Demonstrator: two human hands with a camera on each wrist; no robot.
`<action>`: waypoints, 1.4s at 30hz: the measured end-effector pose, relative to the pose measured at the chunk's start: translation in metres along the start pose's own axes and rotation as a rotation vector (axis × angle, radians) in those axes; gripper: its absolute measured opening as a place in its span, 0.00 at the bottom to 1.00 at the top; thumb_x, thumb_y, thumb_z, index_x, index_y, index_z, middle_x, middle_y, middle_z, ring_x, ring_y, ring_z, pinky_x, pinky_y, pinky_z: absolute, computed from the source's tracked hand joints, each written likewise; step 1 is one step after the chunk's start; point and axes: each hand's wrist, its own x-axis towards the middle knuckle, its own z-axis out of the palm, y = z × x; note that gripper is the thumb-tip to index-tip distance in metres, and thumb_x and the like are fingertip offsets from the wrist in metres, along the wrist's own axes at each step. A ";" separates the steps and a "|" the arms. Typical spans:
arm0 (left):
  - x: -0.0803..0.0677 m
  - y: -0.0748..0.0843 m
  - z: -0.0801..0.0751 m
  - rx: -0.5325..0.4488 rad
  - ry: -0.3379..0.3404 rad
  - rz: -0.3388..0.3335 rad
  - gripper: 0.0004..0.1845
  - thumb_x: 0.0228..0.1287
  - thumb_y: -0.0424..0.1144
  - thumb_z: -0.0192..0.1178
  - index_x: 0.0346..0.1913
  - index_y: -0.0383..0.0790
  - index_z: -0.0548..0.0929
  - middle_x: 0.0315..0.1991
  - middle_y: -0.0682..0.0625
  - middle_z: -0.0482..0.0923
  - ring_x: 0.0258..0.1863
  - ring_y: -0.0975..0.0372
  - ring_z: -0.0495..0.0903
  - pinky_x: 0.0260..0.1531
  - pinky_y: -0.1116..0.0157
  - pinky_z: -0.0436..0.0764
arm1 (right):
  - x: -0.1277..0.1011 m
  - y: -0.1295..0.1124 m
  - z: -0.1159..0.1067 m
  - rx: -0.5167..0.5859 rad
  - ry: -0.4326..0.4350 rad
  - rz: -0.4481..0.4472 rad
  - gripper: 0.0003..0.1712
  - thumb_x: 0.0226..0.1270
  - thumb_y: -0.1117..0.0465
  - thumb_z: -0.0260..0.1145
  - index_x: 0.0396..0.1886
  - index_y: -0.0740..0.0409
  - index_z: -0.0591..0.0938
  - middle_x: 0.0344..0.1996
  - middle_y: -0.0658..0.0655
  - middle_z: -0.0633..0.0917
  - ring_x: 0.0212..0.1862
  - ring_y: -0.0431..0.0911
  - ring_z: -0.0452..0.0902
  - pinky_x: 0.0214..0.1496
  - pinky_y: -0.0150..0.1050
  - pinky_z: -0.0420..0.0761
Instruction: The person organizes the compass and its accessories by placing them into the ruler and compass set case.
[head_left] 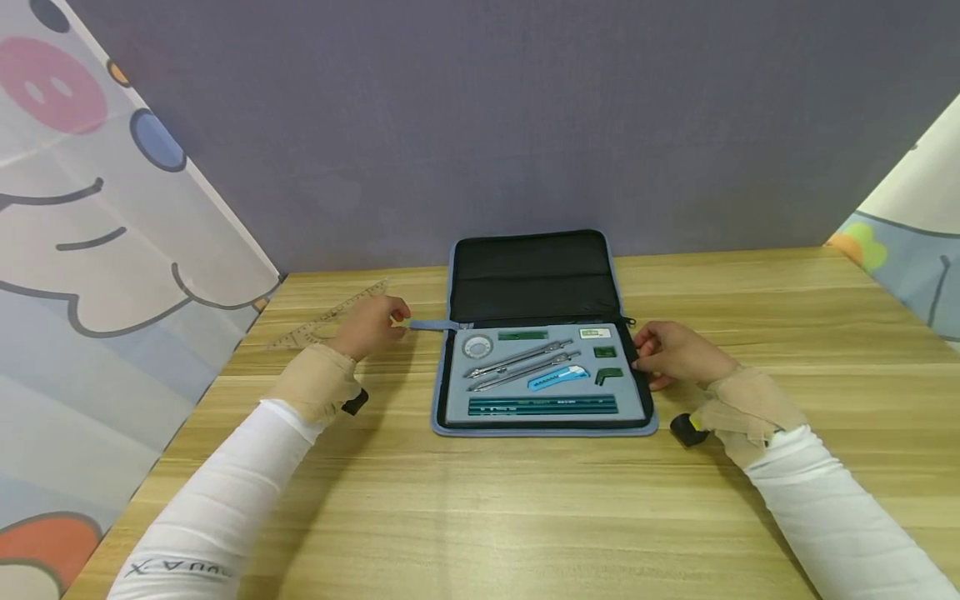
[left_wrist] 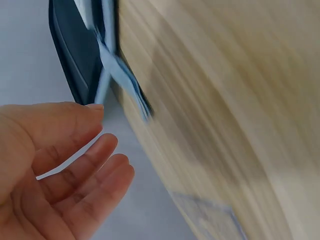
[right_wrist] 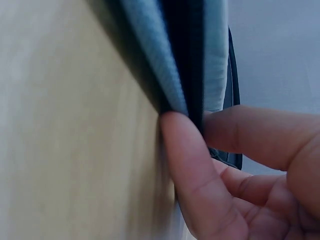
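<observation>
A zippered drawing-set case (head_left: 537, 287) lies unfolded on the table, its black lid laid back. Its grey foam insert (head_left: 540, 337) holds two metal compasses (head_left: 517, 361), a blue utility knife (head_left: 558, 377), green pencils (head_left: 542, 406), an eraser (head_left: 595, 333), a round pale piece (head_left: 477, 347) and small green pieces. My right hand (head_left: 678, 354) pinches the case's right edge between thumb and finger, as the right wrist view shows. Beside the blue strap (head_left: 430, 325) on the left, my left hand (head_left: 372, 323) hovers with fingers loosely bent and nothing between them.
A clear set square (head_left: 315, 329) lies at the table's back left, partly behind the left hand. Behind the table (head_left: 525, 508) rises a grey partition (head_left: 480, 125). Cartoon-printed cloth (head_left: 112, 233) hangs along the left side, with similar cloth at the right.
</observation>
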 end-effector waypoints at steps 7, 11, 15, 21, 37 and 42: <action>-0.007 -0.032 -0.014 0.061 0.022 -0.110 0.12 0.57 0.28 0.62 0.44 0.26 0.80 0.40 0.35 0.81 0.42 0.45 0.79 0.44 0.50 0.77 | -0.001 -0.001 0.000 0.001 0.004 0.002 0.18 0.61 0.73 0.60 0.47 0.77 0.65 0.31 0.59 0.70 0.27 0.43 0.74 0.28 0.37 0.83; -0.010 -0.046 -0.018 0.076 0.034 -0.124 0.10 0.57 0.29 0.61 0.41 0.25 0.81 0.38 0.34 0.81 0.39 0.44 0.79 0.42 0.50 0.77 | 0.000 -0.001 0.000 0.005 0.004 0.004 0.18 0.61 0.73 0.60 0.47 0.77 0.65 0.32 0.59 0.70 0.27 0.43 0.74 0.28 0.37 0.83; -0.012 -0.053 -0.019 0.083 0.003 -0.140 0.12 0.55 0.28 0.59 0.42 0.24 0.80 0.38 0.33 0.81 0.39 0.44 0.79 0.43 0.50 0.77 | 0.000 -0.001 0.000 0.005 0.002 0.008 0.18 0.61 0.73 0.60 0.47 0.77 0.65 0.32 0.60 0.70 0.27 0.44 0.74 0.28 0.37 0.83; -0.014 -0.057 -0.019 0.111 -0.078 -0.161 0.16 0.58 0.30 0.58 0.47 0.21 0.78 0.43 0.30 0.80 0.43 0.42 0.79 0.46 0.50 0.77 | 0.000 -0.002 0.000 0.000 -0.003 0.013 0.18 0.61 0.73 0.59 0.47 0.77 0.65 0.32 0.60 0.70 0.27 0.43 0.75 0.28 0.37 0.84; -0.015 -0.068 -0.025 0.090 -0.260 -0.223 0.25 0.59 0.43 0.65 0.50 0.24 0.76 0.48 0.31 0.77 0.49 0.41 0.75 0.49 0.47 0.74 | 0.000 -0.001 -0.001 0.006 -0.003 0.010 0.19 0.61 0.73 0.60 0.48 0.77 0.65 0.33 0.60 0.70 0.28 0.43 0.74 0.29 0.37 0.84; -0.016 -0.075 -0.029 0.089 -0.332 -0.209 0.28 0.57 0.44 0.66 0.52 0.25 0.75 0.50 0.31 0.75 0.49 0.42 0.75 0.49 0.47 0.74 | 0.001 0.000 -0.001 0.003 -0.005 0.007 0.19 0.62 0.72 0.60 0.48 0.77 0.65 0.33 0.61 0.70 0.28 0.43 0.74 0.29 0.38 0.84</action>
